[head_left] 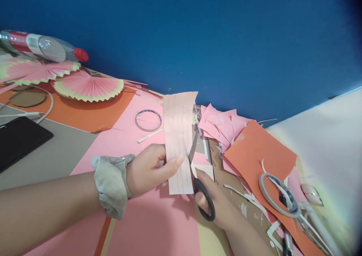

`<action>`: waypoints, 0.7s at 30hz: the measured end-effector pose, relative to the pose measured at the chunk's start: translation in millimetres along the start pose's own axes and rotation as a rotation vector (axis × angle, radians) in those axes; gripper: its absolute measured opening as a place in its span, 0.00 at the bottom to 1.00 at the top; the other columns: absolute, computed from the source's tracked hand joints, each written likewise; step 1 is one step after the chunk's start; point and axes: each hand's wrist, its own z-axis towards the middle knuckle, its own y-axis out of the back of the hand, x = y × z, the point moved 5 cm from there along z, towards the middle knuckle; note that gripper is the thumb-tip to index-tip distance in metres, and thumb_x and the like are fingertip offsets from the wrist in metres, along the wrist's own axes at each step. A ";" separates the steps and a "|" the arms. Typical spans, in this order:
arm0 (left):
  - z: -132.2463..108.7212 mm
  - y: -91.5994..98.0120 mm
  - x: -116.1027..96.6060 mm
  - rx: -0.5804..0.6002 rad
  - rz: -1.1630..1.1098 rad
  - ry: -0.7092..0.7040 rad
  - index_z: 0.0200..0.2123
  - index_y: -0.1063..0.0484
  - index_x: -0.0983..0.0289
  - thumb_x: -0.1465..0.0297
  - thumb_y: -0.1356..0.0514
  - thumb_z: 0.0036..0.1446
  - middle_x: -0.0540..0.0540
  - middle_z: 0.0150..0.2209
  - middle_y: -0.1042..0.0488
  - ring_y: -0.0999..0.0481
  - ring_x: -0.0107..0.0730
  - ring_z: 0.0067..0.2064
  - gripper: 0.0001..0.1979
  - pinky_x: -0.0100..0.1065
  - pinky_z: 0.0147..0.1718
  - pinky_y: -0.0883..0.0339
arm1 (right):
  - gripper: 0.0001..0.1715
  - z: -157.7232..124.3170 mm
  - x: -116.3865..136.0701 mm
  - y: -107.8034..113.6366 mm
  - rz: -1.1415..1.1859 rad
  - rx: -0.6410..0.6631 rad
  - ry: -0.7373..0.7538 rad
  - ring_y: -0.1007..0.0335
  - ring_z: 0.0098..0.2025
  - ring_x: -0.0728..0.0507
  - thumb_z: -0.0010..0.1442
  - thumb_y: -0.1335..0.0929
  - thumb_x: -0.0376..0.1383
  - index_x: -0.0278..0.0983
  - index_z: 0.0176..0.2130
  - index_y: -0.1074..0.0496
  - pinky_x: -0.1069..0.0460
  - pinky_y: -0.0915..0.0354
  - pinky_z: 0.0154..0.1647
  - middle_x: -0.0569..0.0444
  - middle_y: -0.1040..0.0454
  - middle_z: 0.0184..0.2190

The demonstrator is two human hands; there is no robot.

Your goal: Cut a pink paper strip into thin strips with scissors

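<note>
- By the right hand, black-handled scissors are gripped, the thumb passed through a loop; the blades are parted at the right edge of the lined paper, apparently so that its margin sits between them.
- The lined paper is held upright at center by the left hand, clamped on it with the thumb in front and fingers behind, presumably to keep it stiff against the blades.
- Beneath both, a large pink sheet is spread across the counter.
- Toward 4 o'clock from the lined paper, a tape roll is rested on orange paper; a white strip is seen across its opening.
- At 10 o'clock, just beside the lined paper, a thin ring is laid flat, with pink showing inside.
- Farther toward 10 o'clock, pleated fans are set aside, perhaps to spare their folds.
- Beyond them, a capped bottle is laid on its side near the blue wall; its contents cannot be told.
</note>
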 end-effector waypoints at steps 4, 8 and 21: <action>0.3 -0.2 -0.3 0.004 0.024 -0.002 0.28 0.27 0.68 0.62 0.52 0.62 0.54 0.22 0.27 0.27 0.30 0.26 0.20 0.27 0.23 0.35 | 0.37 -0.5 0.6 -1.4 0.008 -0.011 -0.008 0.32 0.41 0.37 0.56 0.41 0.61 0.35 0.48 0.31 0.49 0.34 0.42 0.48 0.26 0.35; 0.1 -0.8 0.6 0.011 0.033 -0.002 0.28 0.28 0.68 0.62 0.52 0.62 0.55 0.23 0.27 0.28 0.30 0.27 0.20 0.28 0.24 0.35 | 0.37 1.3 2.8 -1.8 0.011 -0.015 0.007 0.32 0.42 0.37 0.56 0.41 0.61 0.35 0.48 0.31 0.49 0.34 0.41 0.48 0.26 0.36; -0.7 3.3 -0.7 -0.041 -0.113 -0.046 0.32 0.31 0.68 0.62 0.52 0.63 0.54 0.28 0.28 0.29 0.29 0.30 0.17 0.30 0.31 0.33 | 0.36 0.2 -0.3 0.6 -0.075 -0.049 0.016 0.31 0.40 0.38 0.57 0.41 0.60 0.37 0.48 0.30 0.49 0.33 0.41 0.47 0.26 0.40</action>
